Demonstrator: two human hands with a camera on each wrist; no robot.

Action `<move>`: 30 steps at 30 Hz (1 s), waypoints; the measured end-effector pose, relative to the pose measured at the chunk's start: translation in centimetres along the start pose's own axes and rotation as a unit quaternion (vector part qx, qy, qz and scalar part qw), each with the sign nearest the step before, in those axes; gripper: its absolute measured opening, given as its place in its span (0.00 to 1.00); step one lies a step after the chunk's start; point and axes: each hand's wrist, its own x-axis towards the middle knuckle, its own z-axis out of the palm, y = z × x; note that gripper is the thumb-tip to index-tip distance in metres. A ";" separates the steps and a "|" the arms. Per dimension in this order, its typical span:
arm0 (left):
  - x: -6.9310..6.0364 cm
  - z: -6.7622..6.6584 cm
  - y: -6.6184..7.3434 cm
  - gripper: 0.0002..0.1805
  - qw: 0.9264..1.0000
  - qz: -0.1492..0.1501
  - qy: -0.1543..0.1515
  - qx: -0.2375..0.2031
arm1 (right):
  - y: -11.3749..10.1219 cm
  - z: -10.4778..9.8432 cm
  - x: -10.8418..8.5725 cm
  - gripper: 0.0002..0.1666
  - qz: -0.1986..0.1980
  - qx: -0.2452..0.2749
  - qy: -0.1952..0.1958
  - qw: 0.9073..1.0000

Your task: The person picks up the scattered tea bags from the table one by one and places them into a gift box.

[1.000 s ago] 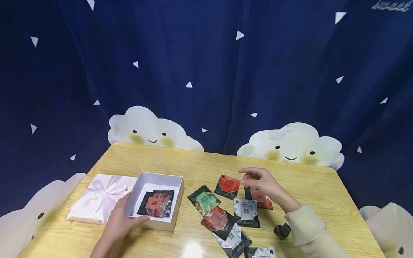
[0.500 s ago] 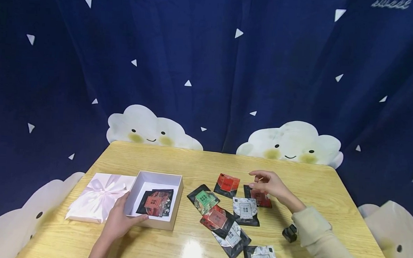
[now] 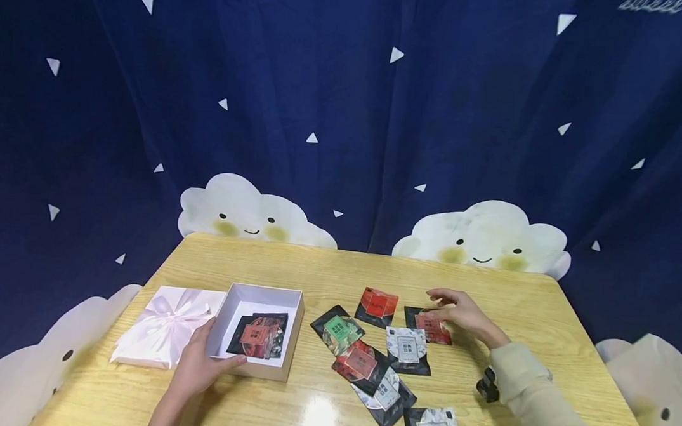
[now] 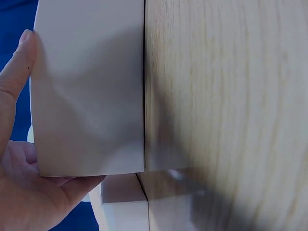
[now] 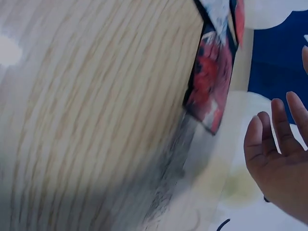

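Observation:
In the head view, my left hand [image 3: 194,368] holds the near-left corner of a white open box [image 3: 296,335], its thumb over the front rim and fingers along the left wall. The left wrist view gives the box's plain side [image 4: 91,96] close up. Inside the box lie several overlapping sachets [image 3: 260,335], the top one red and black. My right hand [image 3: 465,315] hovers over a red and black sachet [image 3: 438,331] at the right of a scattered group. In the right wrist view the fingers [image 5: 281,127] are loosely bent, apart from the red sachet [image 5: 209,82], holding nothing.
A white lid with a ribbon bow [image 3: 170,323] lies left of the box. Between the hands are a green sachet [image 3: 338,330], red ones [image 3: 378,305] and white-and-black ones [image 3: 407,349]. Beside the right sleeve is a small black object [image 3: 488,386].
My right hand has moved rightward from beside the upper red sachet to over the right-hand one. The left hand stays on the box. The sachets have not visibly moved.

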 end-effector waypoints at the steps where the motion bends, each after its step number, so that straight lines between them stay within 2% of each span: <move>1: 0.0 0.0 0.0 0.56 1.000 0.000 0.001 0.000 | 0.2 -0.1 0.1 0.35 0.001 -0.008 -0.002 1.000; 9: 0.1 0.2 -0.2 0.55 1.000 0.010 0.011 0.006 | 1.7 -0.4 0.5 0.40 0.031 -0.037 -0.037 0.998; 12: 0.1 0.2 -0.3 0.55 1.000 0.010 0.013 0.005 | 2.2 -0.3 0.4 0.42 0.023 -0.036 -0.055 0.998; 15: 0.0 0.3 -0.4 0.55 1.000 0.010 0.015 0.005 | 2.8 -0.2 0.3 0.42 -0.007 -0.058 -0.066 0.996; 20: 0.0 0.4 -0.6 0.55 1.000 0.011 0.014 0.009 | 3.9 -0.1 0.1 0.42 -0.022 -0.091 -0.043 0.995; 27: 0.0 0.3 -0.5 0.55 1.000 0.010 0.013 0.010 | 4.6 0.0 -0.1 0.43 0.034 -0.090 -0.013 0.995; 30: 0.1 0.2 -0.4 0.55 1.000 0.011 0.013 0.009 | 4.5 0.1 -0.2 0.41 0.040 -0.096 -0.007 0.995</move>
